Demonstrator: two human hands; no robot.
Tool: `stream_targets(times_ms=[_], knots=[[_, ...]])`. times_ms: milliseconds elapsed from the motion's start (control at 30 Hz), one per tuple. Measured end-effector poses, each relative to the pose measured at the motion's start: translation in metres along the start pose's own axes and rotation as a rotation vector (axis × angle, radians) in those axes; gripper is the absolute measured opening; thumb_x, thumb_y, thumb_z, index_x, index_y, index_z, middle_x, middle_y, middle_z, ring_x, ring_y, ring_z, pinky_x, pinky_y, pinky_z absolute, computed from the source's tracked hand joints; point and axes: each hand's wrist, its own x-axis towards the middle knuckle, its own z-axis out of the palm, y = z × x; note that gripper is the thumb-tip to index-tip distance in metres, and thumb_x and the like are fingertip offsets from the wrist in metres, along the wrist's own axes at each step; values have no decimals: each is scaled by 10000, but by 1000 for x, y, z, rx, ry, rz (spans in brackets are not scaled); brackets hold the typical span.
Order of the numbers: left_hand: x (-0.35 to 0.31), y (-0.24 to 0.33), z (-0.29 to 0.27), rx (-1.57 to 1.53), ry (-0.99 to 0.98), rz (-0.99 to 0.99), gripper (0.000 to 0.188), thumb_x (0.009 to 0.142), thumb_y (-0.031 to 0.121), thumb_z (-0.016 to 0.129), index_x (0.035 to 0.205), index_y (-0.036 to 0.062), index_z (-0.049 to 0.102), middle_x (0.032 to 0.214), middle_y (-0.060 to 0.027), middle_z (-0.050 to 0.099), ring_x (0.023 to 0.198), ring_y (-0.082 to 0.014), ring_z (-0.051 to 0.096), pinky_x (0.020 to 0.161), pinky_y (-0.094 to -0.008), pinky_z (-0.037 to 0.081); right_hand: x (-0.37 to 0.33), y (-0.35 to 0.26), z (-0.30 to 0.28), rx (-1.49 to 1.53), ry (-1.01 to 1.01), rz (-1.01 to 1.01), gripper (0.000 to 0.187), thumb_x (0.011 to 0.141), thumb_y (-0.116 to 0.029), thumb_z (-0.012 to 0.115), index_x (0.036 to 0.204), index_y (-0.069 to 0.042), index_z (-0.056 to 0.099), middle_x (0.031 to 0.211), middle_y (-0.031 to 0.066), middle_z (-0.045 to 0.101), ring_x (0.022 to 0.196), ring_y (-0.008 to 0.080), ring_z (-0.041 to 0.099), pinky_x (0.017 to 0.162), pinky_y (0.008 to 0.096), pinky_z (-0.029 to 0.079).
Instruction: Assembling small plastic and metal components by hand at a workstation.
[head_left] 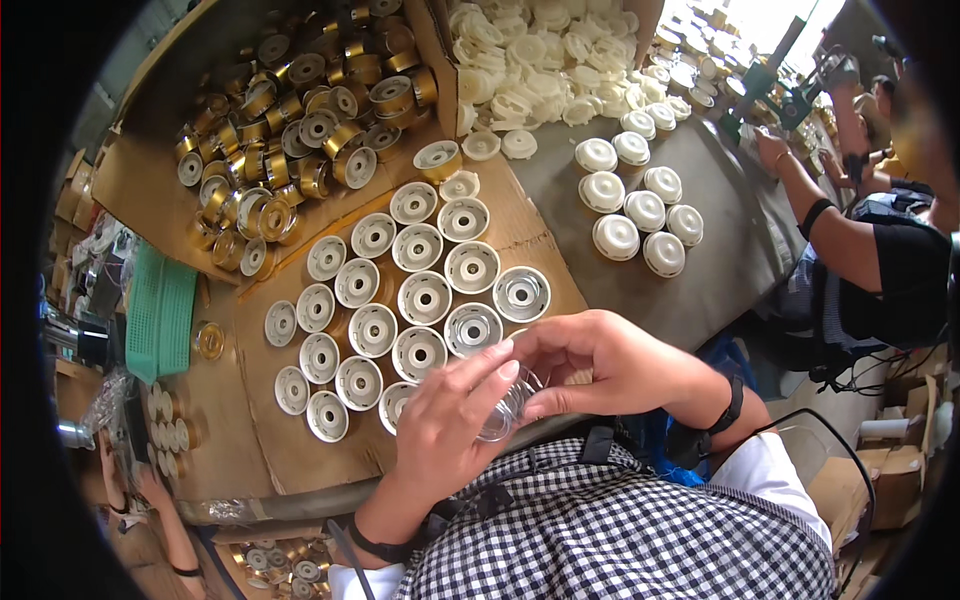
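Observation:
Close to my body, my left hand [440, 430] and my right hand [605, 370] meet around several clear, round, cup-like plastic pieces [497, 424]. The fingers of both hands curl around these pieces and partly hide them. Just beyond my fingers, rows of round white caps with centre holes [423, 298] stand on the cardboard. Two of them, a cap at the right end [521, 294] and one beside my fingertips [472, 329], show a shiny clear ring inside.
A cardboard box [150, 185] of gold-rimmed caps [300, 130] lies at the far left. White plastic discs [530, 50] are heaped behind. White-lidded pieces [615, 237] stand right of the cardboard. A green basket [160, 315] sits left. Co-workers' arms [830, 215] show at both sides.

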Motion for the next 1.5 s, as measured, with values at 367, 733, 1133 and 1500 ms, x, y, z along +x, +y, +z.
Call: stream_targets(times_ms=[367, 733, 1133, 1500], knots=[[-47, 27, -1, -846, 76, -799, 529, 1064, 408, 567, 1376, 6, 422, 937, -109, 682, 659, -131, 604, 573, -248, 478, -5, 6, 43, -430, 121, -328, 470, 851, -152, 840, 1247, 9, 647, 1163, 176, 676, 972, 264, 710, 781, 354, 613], [-90, 13, -12, -1465, 347, -1084, 629, 1090, 566, 338, 1198, -5, 578, 857, -141, 648, 628, -200, 589, 491, -290, 436, 62, 39, 46, -882, 191, -500, 484, 783, -248, 797, 1221, -72, 690, 1149, 85, 642, 1079, 279, 630, 915, 422, 538], [-102, 16, -18, -1007, 613, -799, 525, 1039, 308, 636, 1450, 82, 401, 1091, -87, 613, 829, -158, 659, 622, -285, 549, 87, 24, 83, -414, 39, -125, 368, 915, -302, 784, 1134, -11, 734, 993, 131, 732, 841, 262, 702, 769, 386, 564], [-100, 14, -11, -558, 492, -769, 471, 1006, 220, 682, 1360, -4, 468, 931, -47, 606, 666, -76, 603, 577, -229, 481, 58, 21, 101, -2, -72, 6, 437, 904, -290, 823, 1174, 32, 703, 972, 97, 745, 825, 113, 693, 718, 275, 570]])
